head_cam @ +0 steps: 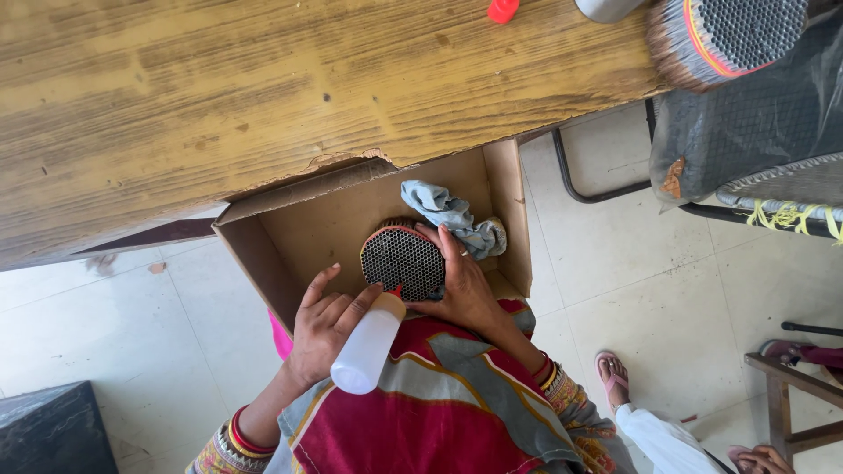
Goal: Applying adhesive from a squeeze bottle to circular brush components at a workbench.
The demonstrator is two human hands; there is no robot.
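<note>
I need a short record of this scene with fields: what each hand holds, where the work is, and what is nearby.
Left hand: the left hand grips a white squeeze bottle, its nozzle at the bundle's face
Right hand: the right hand steadies a round bundle of thin tubes, honeycomb end up
Place: inside an open cardboard box on the lap, beside a wooden table
In box: a crumpled blue cloth
On table: a second bundle, a red cap

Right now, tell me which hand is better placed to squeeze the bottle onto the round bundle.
The left hand. It already grips the white squeeze bottle, nozzle tilted at the bundle of thin tubes. The right hand is occupied steadying that bundle inside the cardboard box.
</note>
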